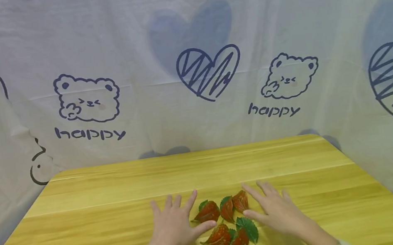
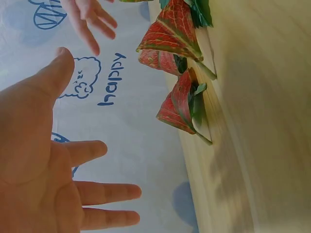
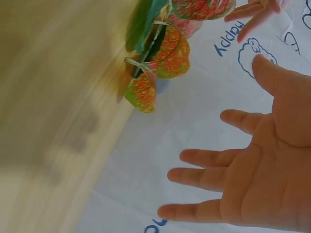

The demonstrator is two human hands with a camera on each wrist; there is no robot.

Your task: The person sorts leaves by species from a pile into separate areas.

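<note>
Several folded red leaves with pale veins and green serrated leaves lie in a loose cluster on the table. In the head view, one red leaf (image 1: 208,212) is near my left hand (image 1: 173,226), and another red leaf (image 1: 240,201) is by the fingers of my right hand (image 1: 278,211). A green leaf (image 1: 248,228) with a stem lies lower in the cluster, beside a red leaf (image 1: 239,242). Both hands have their fingers spread, one on each side of the cluster, holding nothing. The wrist views show the left palm (image 2: 34,170) and right palm (image 3: 267,170) bare.
The wood-grain table (image 1: 93,220) runs back to a white curtain (image 1: 148,104) printed with hearts, bears and the word "happy". More of the curtain hangs along the left and right sides.
</note>
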